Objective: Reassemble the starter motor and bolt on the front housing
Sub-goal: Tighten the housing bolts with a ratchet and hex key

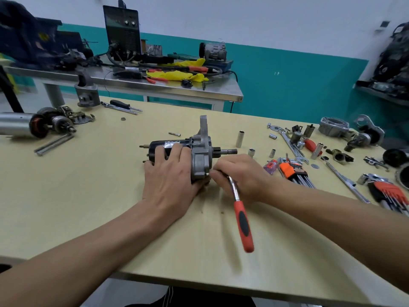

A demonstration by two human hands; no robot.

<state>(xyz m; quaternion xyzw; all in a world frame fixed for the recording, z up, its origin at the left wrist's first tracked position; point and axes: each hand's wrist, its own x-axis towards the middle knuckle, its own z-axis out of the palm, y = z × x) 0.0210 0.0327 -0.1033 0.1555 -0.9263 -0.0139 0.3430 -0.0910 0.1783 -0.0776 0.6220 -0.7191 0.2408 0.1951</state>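
Note:
The starter motor [164,144] lies on its side on the wooden table [88,196], black body to the left, grey aluminium front housing [200,159] and pinion shaft [228,151] to the right. My left hand [170,173] grips the motor body and the housing's lower edge from above. My right hand [240,173] holds the head of a ratchet wrench [242,218] against the housing's lower right corner, where a small bolt head shows. The wrench's red and black handle sticks out toward me.
Sockets [240,138] stand right of the motor. Hex key sets [294,173], spanners and housing castings [334,126] crowd the right side. Another armature [39,125] and parts lie far left. A steel bench [155,85] with a welder stands behind.

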